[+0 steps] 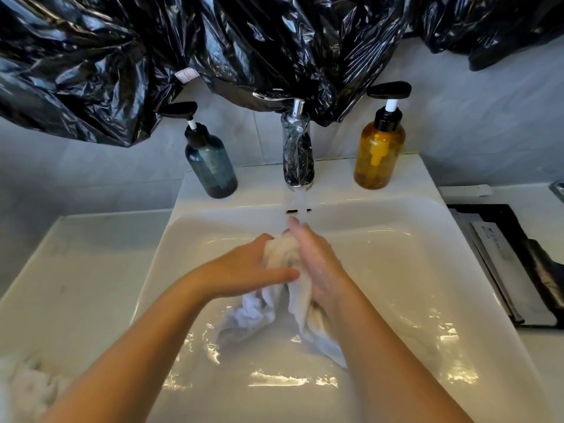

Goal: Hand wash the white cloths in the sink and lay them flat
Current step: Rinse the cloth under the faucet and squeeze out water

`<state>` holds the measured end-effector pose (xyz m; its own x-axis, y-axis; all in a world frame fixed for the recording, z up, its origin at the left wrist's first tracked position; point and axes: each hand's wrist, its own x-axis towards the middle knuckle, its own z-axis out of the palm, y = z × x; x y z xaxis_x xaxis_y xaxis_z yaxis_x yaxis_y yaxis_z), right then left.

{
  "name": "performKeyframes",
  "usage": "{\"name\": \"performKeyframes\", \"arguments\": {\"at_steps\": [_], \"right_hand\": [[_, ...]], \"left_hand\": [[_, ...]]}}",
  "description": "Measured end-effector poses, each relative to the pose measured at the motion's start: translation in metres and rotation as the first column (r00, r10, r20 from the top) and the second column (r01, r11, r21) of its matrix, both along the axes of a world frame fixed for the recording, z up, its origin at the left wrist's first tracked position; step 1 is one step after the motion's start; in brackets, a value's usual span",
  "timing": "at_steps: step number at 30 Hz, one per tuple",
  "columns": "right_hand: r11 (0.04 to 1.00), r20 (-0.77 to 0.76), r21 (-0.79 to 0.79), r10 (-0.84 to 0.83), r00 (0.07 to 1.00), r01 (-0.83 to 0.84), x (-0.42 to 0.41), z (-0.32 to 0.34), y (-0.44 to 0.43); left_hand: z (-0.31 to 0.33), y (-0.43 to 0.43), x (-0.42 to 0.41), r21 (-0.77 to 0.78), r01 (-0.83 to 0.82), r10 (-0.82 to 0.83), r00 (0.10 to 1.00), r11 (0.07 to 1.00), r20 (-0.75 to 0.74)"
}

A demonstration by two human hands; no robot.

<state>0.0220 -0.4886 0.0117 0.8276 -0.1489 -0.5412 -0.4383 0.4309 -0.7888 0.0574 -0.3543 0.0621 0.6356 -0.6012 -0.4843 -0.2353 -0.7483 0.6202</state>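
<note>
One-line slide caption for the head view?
Left hand grips a white cloth, right hand pressed against it, under the running tap above the sink.

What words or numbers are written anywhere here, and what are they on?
Nothing here can be read.
Blue bottle: faint label, too blurred.
Packets in the black tray: small marks, too blurred.
White tag on the black plastic: nothing legible.

Over the sink (412, 270), the left hand (253, 267) grips a bunched wet cloth (282, 254), and the right hand (317, 264) presses flat against it under the tap (297, 148)'s running water (300, 206). A blue bottle (210, 166) and an amber bottle (378, 154) flank the tap.
</note>
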Motion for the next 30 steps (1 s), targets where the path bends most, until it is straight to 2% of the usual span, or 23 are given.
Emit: {"name": "performKeyframes", "arguments": {"at_steps": [3,5,7,9,10,11,13,15,17,19,21,24,26,28,30], "right_hand": [[0.985,-0.044,0.106,-0.134,0.99,0.138,0.001,0.002,-0.009],[0.981,0.011,0.167,-0.104,0.994,0.101,-0.002,0.002,-0.019],[0.995,0.067,0.084,0.055,0.996,-0.06,-0.012,-0.004,-0.029],[0.938,0.105,-0.078,0.346,0.932,-0.339,-0.023,-0.002,-0.041],[0.908,0.112,-0.131,0.412,0.904,-0.398,-0.025,-0.002,-0.048],[0.918,0.106,-0.144,0.386,0.916,-0.37,-0.024,-0.004,-0.053],[0.988,0.118,-0.017,0.158,0.98,-0.157,-0.017,-0.007,-0.058],[0.965,0.126,0.252,-0.113,0.986,0.078,-0.012,-0.005,-0.054],[0.905,0.075,0.389,-0.214,0.974,0.169,-0.01,-0.005,-0.044],[0.901,0.001,0.389,-0.207,0.978,0.19,-0.007,-0.002,-0.035],[0.916,-0.034,0.345,-0.208,0.978,0.206,0.001,0.0,-0.021],[0.966,0.017,0.117,-0.232,0.972,0.229,0.012,-0.008,-0.007],[0.982,0.025,-0.007,-0.191,0.981,0.191,0.012,-0.01,-0.002],[0.972,0.002,0.052,-0.229,0.973,0.229,0.009,-0.005,-0.003],[0.946,-0.03,0.183,-0.266,0.964,0.267,0.008,-0.007,-0.004]], "left_hand": [[-0.009,-0.011,-0.001,-0.102,-0.213,0.225,0.967,0.972,0.121],[-0.005,-0.014,0.006,-0.203,-0.31,0.337,0.935,0.929,0.111],[0.002,-0.016,0.011,-0.33,-0.378,0.397,0.918,0.865,-0.01],[0.009,-0.016,0.016,-0.424,-0.415,0.397,0.908,0.805,-0.133],[0.01,-0.014,0.02,-0.457,-0.444,0.405,0.895,0.771,-0.187],[0.012,-0.012,0.023,-0.479,-0.475,0.412,0.88,0.738,-0.238],[0.011,-0.007,0.025,-0.495,-0.471,0.402,0.882,0.731,-0.246],[0.011,-0.009,0.017,-0.452,-0.329,0.319,0.942,0.829,-0.101],[0.012,-0.022,-0.001,-0.387,-0.216,0.26,0.964,0.897,0.063],[0.006,-0.043,-0.016,-0.395,-0.262,0.354,0.918,0.88,0.181],[-0.007,-0.062,-0.019,-0.403,-0.395,0.507,0.832,0.826,0.224],[-0.023,-0.072,0.003,-0.258,-0.483,0.547,0.765,0.837,0.342],[-0.026,-0.064,0.02,-0.228,-0.547,0.591,0.72,0.806,0.363],[-0.023,-0.053,0.021,-0.356,-0.56,0.658,0.698,0.748,0.283],[-0.018,-0.05,0.002,-0.455,-0.479,0.627,0.735,0.75,0.26]]}}
